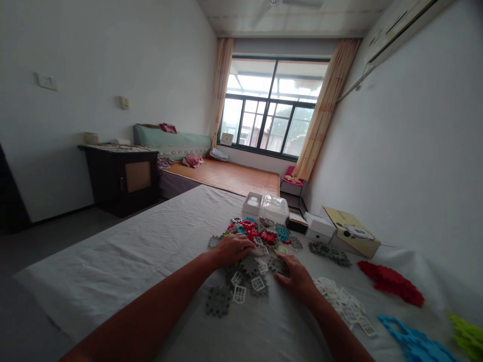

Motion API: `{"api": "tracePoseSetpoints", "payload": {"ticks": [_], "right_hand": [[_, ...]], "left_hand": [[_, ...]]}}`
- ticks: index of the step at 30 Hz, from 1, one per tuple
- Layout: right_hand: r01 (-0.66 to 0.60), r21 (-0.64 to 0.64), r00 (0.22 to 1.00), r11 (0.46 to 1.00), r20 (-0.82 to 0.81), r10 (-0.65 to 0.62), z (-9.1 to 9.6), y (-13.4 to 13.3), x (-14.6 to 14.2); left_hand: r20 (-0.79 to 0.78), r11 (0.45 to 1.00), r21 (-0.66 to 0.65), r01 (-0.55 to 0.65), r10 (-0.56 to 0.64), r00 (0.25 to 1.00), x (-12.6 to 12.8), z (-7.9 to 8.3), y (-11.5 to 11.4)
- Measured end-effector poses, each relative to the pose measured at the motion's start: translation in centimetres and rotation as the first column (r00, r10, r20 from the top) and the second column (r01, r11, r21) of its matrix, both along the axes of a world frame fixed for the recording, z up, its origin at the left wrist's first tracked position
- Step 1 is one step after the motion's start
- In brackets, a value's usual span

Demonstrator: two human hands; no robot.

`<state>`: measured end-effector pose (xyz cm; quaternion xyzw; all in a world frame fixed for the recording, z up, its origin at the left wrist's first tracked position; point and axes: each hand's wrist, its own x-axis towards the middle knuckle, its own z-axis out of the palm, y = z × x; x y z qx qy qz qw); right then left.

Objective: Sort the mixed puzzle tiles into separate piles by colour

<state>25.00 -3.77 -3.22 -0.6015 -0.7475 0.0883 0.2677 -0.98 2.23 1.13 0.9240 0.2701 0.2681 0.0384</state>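
Note:
A mixed pile of flat, notched plastic building pieces in grey, red and blue (267,236) lies on the cloth-covered table. Over the pile's left side rests my left hand (233,249), palm down, its fingers stretched across the pieces; nothing is visibly gripped. My right hand (297,275) is at the pile's right edge, thumb and fingers apart, beside a grey notched piece (277,264). Small white window-shaped pieces (258,284) lie between and below the hands. Closer to me is a separate grey square piece (218,301).
Sorted to the right are a heap of white window pieces (341,301), grey pieces (330,254), red pieces (392,282), blue pieces (417,342) and lime-green pieces (468,334). Behind the pile stand a clear plastic container (274,208), a white box (320,229) and a yellow box (350,232).

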Motion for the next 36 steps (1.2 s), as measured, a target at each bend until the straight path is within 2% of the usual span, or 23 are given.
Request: {"api": "tracePoseSetpoints", "payload": {"ticks": [4, 11, 15, 18, 22, 25, 28, 31, 34, 36], "right_hand": [[0.006, -0.019, 1.000, 1.000, -0.031, -0.007, 0.7, -0.3, 0.2], [-0.019, -0.060, 1.000, 0.998, -0.020, 0.018, 0.9, -0.3, 0.6], [-0.045, -0.062, 0.999, 0.997, -0.018, 0.044, 0.5, -0.3, 0.7], [-0.056, -0.051, 0.998, 0.997, -0.040, 0.054, 1.0, -0.3, 0.9], [0.060, -0.060, 0.991, 0.996, -0.112, -0.066, 2.9, -0.3, 2.3], [0.184, -0.046, 0.974, 0.982, -0.126, -0.188, 3.6, 0.0, 5.1], [0.321, 0.025, 0.944, 0.947, -0.093, -0.317, 2.9, 0.6, 9.1], [0.493, 0.049, 0.867, 0.869, -0.120, -0.484, 1.4, 1.3, 12.8], [0.645, 0.072, 0.757, 0.761, -0.201, -0.622, 0.3, 1.9, 14.9], [0.673, 0.146, 0.738, 0.725, -0.188, -0.648, -0.2, 2.1, 15.2]], "left_hand": [[0.060, 1.000, 0.009, -0.012, 0.011, 0.998, 0.0, -0.1, 0.1], [0.044, 0.983, -0.065, 0.169, -0.166, 0.985, 0.0, -0.3, -0.3], [0.039, 0.978, -0.103, 0.180, -0.177, 0.983, 0.1, 0.0, -0.7], [0.013, 0.977, -0.123, 0.173, -0.172, 0.985, 0.2, 0.1, -0.7], [-0.002, 0.974, -0.136, 0.179, -0.181, 0.983, 0.3, 0.0, -0.5], [0.005, 0.973, -0.132, 0.191, -0.192, 0.981, 0.3, -0.1, -0.3], [-0.003, 0.975, -0.112, 0.191, -0.193, 0.981, 0.4, -0.1, -0.2], [-0.004, 0.977, -0.096, 0.188, -0.189, 0.982, 0.4, -0.1, -0.2], [0.001, 0.978, -0.089, 0.190, -0.191, 0.982, 0.4, -0.2, -0.2], [0.005, 0.976, -0.087, 0.199, -0.199, 0.980, 0.4, -0.3, -0.1]]}}
